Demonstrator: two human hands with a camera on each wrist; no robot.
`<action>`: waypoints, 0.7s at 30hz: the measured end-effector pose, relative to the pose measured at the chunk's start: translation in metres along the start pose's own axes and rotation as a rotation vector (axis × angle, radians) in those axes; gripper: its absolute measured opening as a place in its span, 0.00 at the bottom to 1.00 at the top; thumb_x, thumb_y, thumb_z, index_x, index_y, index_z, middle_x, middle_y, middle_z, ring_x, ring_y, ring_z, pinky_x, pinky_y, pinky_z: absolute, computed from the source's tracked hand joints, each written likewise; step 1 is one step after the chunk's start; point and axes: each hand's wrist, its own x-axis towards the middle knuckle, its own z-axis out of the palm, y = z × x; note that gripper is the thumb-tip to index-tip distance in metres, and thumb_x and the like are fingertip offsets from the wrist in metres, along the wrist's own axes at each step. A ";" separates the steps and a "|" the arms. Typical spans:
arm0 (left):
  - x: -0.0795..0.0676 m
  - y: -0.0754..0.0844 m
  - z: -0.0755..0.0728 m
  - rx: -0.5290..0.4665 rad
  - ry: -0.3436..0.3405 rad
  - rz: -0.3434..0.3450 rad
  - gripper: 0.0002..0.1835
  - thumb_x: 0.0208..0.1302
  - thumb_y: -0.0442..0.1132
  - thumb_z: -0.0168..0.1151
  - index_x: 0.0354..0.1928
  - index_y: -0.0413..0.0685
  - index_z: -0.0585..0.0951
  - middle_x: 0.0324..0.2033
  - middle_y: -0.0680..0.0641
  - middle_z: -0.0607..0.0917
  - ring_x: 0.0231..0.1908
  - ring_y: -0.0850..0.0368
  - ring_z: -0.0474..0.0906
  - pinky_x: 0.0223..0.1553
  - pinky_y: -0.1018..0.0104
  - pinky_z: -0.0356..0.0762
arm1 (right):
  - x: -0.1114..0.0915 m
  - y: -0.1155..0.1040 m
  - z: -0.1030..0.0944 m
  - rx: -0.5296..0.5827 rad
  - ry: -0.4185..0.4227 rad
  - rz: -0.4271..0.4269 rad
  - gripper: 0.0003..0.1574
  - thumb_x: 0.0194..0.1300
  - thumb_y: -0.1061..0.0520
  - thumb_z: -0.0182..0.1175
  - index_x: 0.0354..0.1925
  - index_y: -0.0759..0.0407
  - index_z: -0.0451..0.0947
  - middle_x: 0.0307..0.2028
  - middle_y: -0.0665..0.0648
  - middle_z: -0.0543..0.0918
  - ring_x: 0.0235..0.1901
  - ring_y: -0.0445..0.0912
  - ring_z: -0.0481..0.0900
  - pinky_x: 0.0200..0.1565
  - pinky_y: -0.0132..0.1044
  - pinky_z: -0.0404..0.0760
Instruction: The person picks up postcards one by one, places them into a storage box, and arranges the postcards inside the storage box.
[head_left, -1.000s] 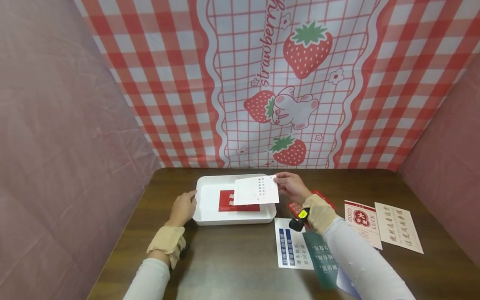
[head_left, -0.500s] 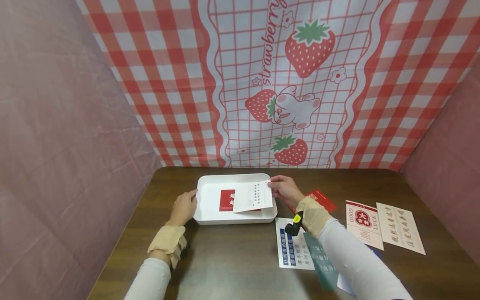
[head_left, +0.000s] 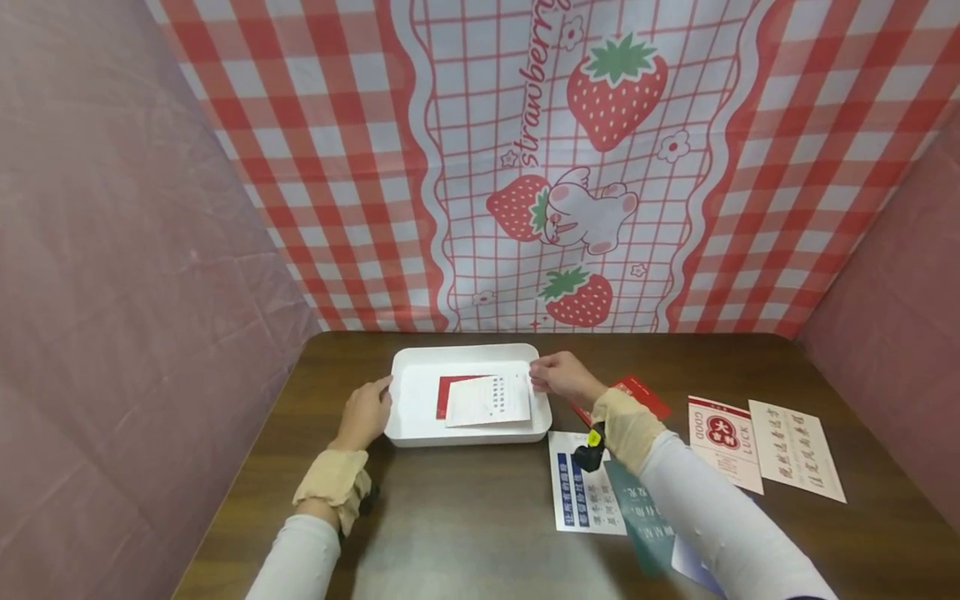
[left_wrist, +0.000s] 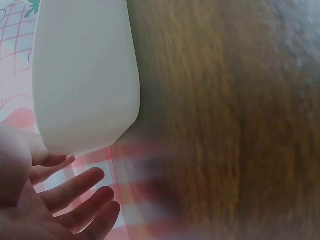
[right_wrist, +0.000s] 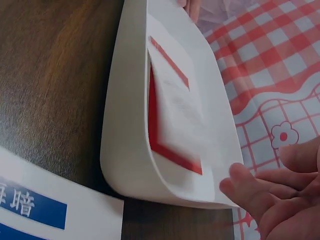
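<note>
A white rectangular tray [head_left: 412, 398] stands near the back of the table. In it lies a red card [head_left: 444, 398], largely covered by a white card [head_left: 480, 404] with printed characters, set slightly askew. My left hand [head_left: 366, 412] touches the tray's left end; in the left wrist view its thumb is at the tray's edge and the other fingers spread loosely apart. At the right end, my right hand [head_left: 562, 375] is over the rim, holding nothing. Its relaxed fingertips [right_wrist: 241, 175] show close to the tray's rim in the right wrist view, apart from the white card.
Right of the tray lie a red card [head_left: 637, 396], a white card with blue bands [head_left: 581, 492], a green card [head_left: 637, 517] and a lilac card [head_left: 690, 562]. Farther right are a "GOOD LUCK" card [head_left: 723, 442] and a cream card [head_left: 797, 450]. A checked strawberry cloth [head_left: 585, 208] hangs behind.
The white card has gone down and left onto the red card in the tray, and my right hand has let go of it. My left hand has stayed at the tray's left end.
</note>
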 end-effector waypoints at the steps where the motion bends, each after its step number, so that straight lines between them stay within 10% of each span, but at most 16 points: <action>1: 0.000 0.000 0.000 -0.001 0.000 -0.003 0.20 0.68 0.33 0.51 0.60 0.37 0.78 0.51 0.32 0.83 0.52 0.33 0.79 0.56 0.42 0.74 | -0.001 0.000 -0.001 -0.012 0.006 0.003 0.25 0.73 0.64 0.48 0.62 0.80 0.66 0.57 0.77 0.76 0.53 0.58 0.81 0.55 0.45 0.81; 14: -0.002 -0.001 0.000 -0.008 -0.002 -0.007 0.20 0.68 0.33 0.51 0.60 0.37 0.77 0.50 0.31 0.83 0.52 0.33 0.79 0.56 0.42 0.74 | -0.006 0.002 -0.026 0.233 0.090 0.021 0.29 0.72 0.64 0.50 0.66 0.77 0.62 0.61 0.78 0.71 0.60 0.62 0.77 0.56 0.40 0.80; 21: -0.001 0.001 -0.002 -0.011 -0.010 -0.013 0.21 0.68 0.33 0.50 0.61 0.38 0.77 0.51 0.31 0.83 0.53 0.33 0.78 0.56 0.41 0.73 | -0.012 0.006 -0.037 0.142 0.109 -0.002 0.28 0.71 0.61 0.52 0.65 0.73 0.65 0.57 0.74 0.77 0.51 0.57 0.82 0.49 0.38 0.84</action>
